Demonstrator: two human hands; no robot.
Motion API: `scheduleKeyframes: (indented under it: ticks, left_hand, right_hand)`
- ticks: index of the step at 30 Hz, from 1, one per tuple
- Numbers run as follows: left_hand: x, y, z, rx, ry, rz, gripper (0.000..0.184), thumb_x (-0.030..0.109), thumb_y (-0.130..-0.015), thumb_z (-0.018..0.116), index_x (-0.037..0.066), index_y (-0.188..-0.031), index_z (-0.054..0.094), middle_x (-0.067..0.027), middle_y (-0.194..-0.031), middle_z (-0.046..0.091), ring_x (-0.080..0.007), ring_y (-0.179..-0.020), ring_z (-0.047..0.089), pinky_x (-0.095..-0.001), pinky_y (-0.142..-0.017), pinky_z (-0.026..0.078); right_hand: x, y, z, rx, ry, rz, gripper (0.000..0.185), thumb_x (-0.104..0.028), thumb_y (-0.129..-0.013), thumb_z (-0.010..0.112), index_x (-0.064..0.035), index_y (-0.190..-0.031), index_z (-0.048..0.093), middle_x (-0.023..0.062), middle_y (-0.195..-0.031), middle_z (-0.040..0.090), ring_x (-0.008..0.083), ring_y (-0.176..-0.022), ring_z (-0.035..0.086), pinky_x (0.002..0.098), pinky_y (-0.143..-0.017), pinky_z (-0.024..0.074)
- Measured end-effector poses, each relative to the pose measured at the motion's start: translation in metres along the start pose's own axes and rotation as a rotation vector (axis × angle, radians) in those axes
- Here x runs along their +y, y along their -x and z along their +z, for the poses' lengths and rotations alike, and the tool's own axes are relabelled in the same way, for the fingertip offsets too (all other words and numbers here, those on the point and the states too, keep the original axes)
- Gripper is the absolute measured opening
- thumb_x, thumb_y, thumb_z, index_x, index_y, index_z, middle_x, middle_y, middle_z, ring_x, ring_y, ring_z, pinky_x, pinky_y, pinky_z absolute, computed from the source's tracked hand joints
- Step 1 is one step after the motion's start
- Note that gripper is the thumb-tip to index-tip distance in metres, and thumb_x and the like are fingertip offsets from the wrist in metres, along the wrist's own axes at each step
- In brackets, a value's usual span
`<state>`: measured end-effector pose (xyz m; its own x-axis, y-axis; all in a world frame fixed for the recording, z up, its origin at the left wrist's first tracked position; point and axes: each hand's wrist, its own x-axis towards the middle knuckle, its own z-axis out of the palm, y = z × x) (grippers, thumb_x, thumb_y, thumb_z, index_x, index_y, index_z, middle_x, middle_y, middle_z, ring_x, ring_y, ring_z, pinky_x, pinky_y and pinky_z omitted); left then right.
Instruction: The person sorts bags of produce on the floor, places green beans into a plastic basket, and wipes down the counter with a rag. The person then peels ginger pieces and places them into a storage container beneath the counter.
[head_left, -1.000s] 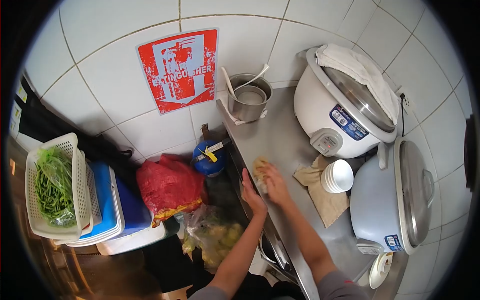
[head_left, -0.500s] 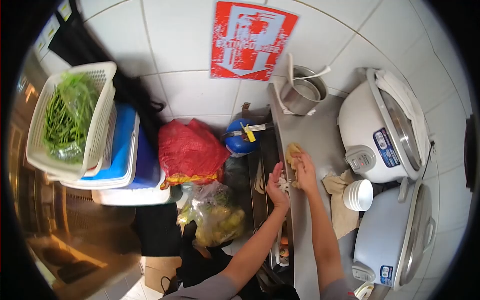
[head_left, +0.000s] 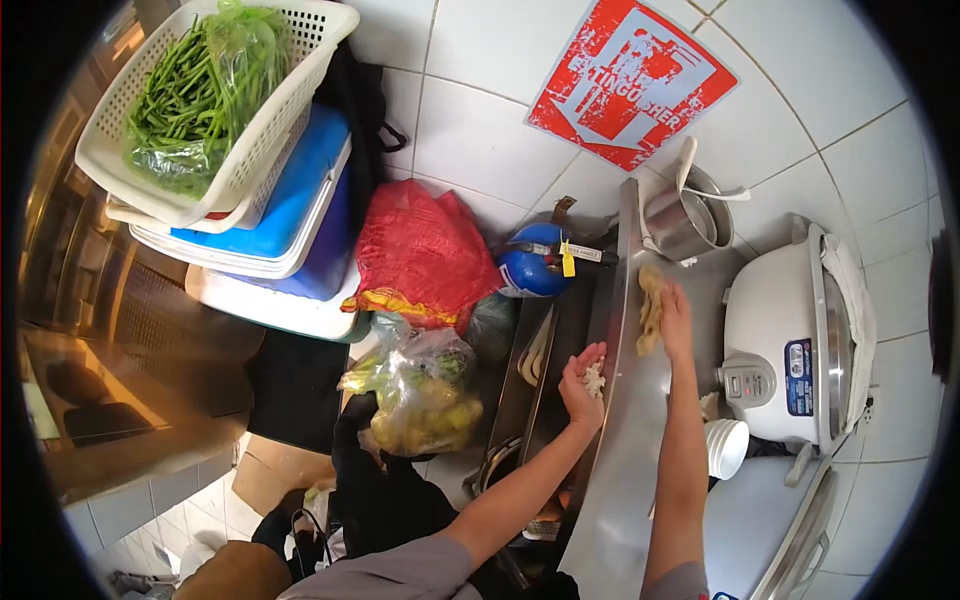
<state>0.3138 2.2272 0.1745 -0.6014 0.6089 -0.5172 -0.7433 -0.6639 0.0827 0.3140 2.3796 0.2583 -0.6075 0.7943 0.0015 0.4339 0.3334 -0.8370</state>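
My left hand (head_left: 583, 386) is cupped palm up beside the edge of the steel counter (head_left: 622, 480), with white crumbs (head_left: 594, 379) that look like rice lying in the palm. On the counter, my right hand (head_left: 675, 320) has its fingers closed on a yellowish-brown cloth (head_left: 650, 308). Beyond the cloth stands a metal pot (head_left: 686, 222) with white-handled utensils in it. Stacked white cups (head_left: 727, 447) are to the right of my right forearm, next to a partly hidden beige cloth.
A white rice cooker (head_left: 775, 340) and a grey-blue one (head_left: 745, 515) line the right side. Left of the counter are a blue cylinder (head_left: 535, 262), a red sack (head_left: 420, 250), a clear bag of produce (head_left: 425, 405), and green beans (head_left: 190, 95) in a basket above a cooler.
The view has swung left. My left hand has moved away from the cloth and turned up with white crumbs in it. The right hand still has the cloth.
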Motion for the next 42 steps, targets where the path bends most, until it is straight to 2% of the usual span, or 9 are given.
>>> scheduleKeyframes:
  ticks: [5,11,20,24,26,28,31,37,42]
  left_hand:
    - [-0.011,-0.007,-0.008,-0.016,0.022,-0.031,0.041,0.026,-0.089,0.030,-0.004,-0.104,0.054,-0.0148,-0.105,0.057,-0.0225,-0.098,0.052,-0.0325,-0.090,0.038]
    - [-0.004,-0.002,0.008,0.100,-0.010,0.117,0.035,0.027,-0.086,0.039,0.001,-0.089,0.062,-0.0062,-0.087,0.061,-0.0161,-0.083,0.056,-0.0278,-0.079,0.041]
    - [-0.006,-0.002,-0.008,0.165,-0.043,0.080,0.032,0.028,-0.085,0.039,0.003,-0.088,0.059,-0.0052,-0.084,0.059,-0.0172,-0.081,0.055,-0.0294,-0.081,0.040]
    - [-0.043,-0.025,-0.073,0.190,-0.194,-0.033,0.031,0.029,-0.084,0.040,0.004,-0.088,0.058,-0.0048,-0.083,0.058,-0.0177,-0.080,0.054,-0.0300,-0.082,0.040]
    - [0.003,0.013,-0.011,0.079,-0.072,-0.059,0.036,0.029,-0.086,0.037,0.001,-0.093,0.058,-0.0079,-0.091,0.060,-0.0201,-0.088,0.054,-0.0319,-0.085,0.039]
    - [-0.004,0.007,-0.019,0.075,0.031,-0.089,0.041,0.026,-0.087,0.031,-0.005,-0.099,0.055,-0.0165,-0.107,0.056,-0.0244,-0.099,0.052,-0.0345,-0.091,0.037]
    - [-0.002,0.008,-0.016,0.111,0.020,-0.091,0.043,0.025,-0.088,0.028,-0.007,-0.103,0.051,-0.0200,-0.108,0.055,-0.0263,-0.101,0.051,-0.0348,-0.092,0.038]
    - [-0.001,0.006,-0.016,0.104,0.000,-0.074,0.044,0.025,-0.087,0.027,-0.008,-0.102,0.051,-0.0213,-0.110,0.053,-0.0266,-0.103,0.050,-0.0352,-0.092,0.038]
    - [-0.007,-0.005,-0.044,0.056,-0.052,-0.096,0.041,0.024,-0.085,0.028,-0.004,-0.102,0.052,-0.0172,-0.107,0.055,-0.0256,-0.101,0.051,-0.0368,-0.089,0.040]
  right_hand:
    - [0.005,-0.014,0.026,0.136,0.521,-0.459,0.037,-0.028,-0.081,0.055,-0.0021,-0.107,0.051,0.0160,-0.109,0.052,0.0288,-0.102,0.048,0.0341,-0.090,0.0343]
    - [0.006,0.044,0.025,-0.105,0.522,-0.322,0.040,-0.029,-0.083,0.052,-0.0013,-0.112,0.050,0.0159,-0.123,0.044,0.0300,-0.116,0.038,0.0365,-0.098,0.0264]
    - [-0.008,0.134,0.063,-0.011,0.514,-0.448,0.030,-0.027,-0.088,0.046,-0.0011,-0.099,0.056,0.0134,-0.108,0.051,0.0263,-0.101,0.048,0.0354,-0.089,0.0355]
    - [-0.033,0.156,0.079,0.177,0.051,-0.104,0.029,-0.026,-0.087,0.048,-0.0004,-0.099,0.052,0.0111,-0.098,0.055,0.0202,-0.096,0.049,0.0307,-0.086,0.0371]
    - [-0.030,0.150,0.059,0.298,-0.029,-0.038,0.029,-0.026,-0.088,0.046,0.0003,-0.100,0.051,0.0095,-0.097,0.054,0.0179,-0.095,0.049,0.0293,-0.085,0.0372]
    - [-0.005,0.139,0.022,0.338,-0.105,0.021,0.031,-0.027,-0.089,0.044,0.0008,-0.102,0.050,0.0086,-0.100,0.053,0.0161,-0.095,0.048,0.0283,-0.085,0.0364]
    - [0.005,0.115,-0.018,0.309,-0.186,0.118,0.031,-0.027,-0.089,0.045,-0.0010,-0.103,0.052,0.0093,-0.103,0.053,0.0187,-0.097,0.048,0.0294,-0.088,0.0352]
    - [0.008,0.111,0.011,0.339,0.441,-0.274,0.024,-0.023,-0.081,0.055,-0.0081,-0.100,0.059,0.0099,-0.111,0.053,0.0280,-0.104,0.046,0.0363,-0.091,0.0340]
    - [-0.003,0.149,0.036,0.154,0.310,-0.386,0.021,-0.018,-0.077,0.059,-0.0087,-0.095,0.061,0.0102,-0.106,0.056,0.0271,-0.102,0.048,0.0363,-0.090,0.0341]
